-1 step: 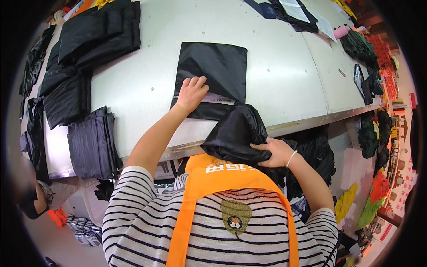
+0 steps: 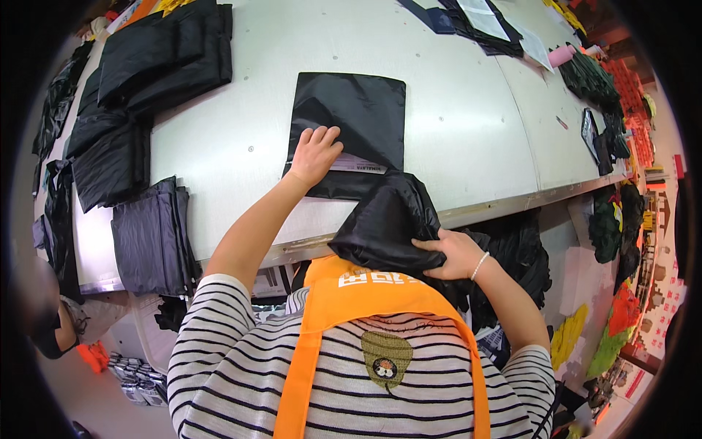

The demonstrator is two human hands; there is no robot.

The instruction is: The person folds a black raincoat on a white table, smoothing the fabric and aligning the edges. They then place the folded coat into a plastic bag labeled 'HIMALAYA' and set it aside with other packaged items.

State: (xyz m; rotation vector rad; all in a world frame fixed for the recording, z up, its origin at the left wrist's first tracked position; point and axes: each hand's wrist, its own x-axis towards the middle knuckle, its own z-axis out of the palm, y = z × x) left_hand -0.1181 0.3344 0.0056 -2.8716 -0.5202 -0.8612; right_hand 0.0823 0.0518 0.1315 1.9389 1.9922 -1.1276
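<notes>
A smooth black fabric piece [image 2: 358, 102] lies folded square on the light table in front of me. A pale purple printed strip [image 2: 358, 164] shows beneath its near fold. My left hand [image 2: 317, 154] rests on the left side of the fabric, palm down, fingers reaching forward; its thumb is hidden. Over the table's front edge, close to my body, hangs a bunched black fabric portion [image 2: 387, 216], which seems joined to the folded part. My right hand [image 2: 452, 252] grips it at its right side, thumb on top, other fingers partly hidden.
Stacks of folded black fabric [image 2: 168, 55] stand at the left, with a smaller pile [image 2: 152, 238] overhanging the near edge. Dark pieces and papers [image 2: 486, 22], a pink spool [image 2: 561, 55] and dark bundles [image 2: 589, 79] lie toward the far right. Another person's arm [image 2: 64, 329] shows far left.
</notes>
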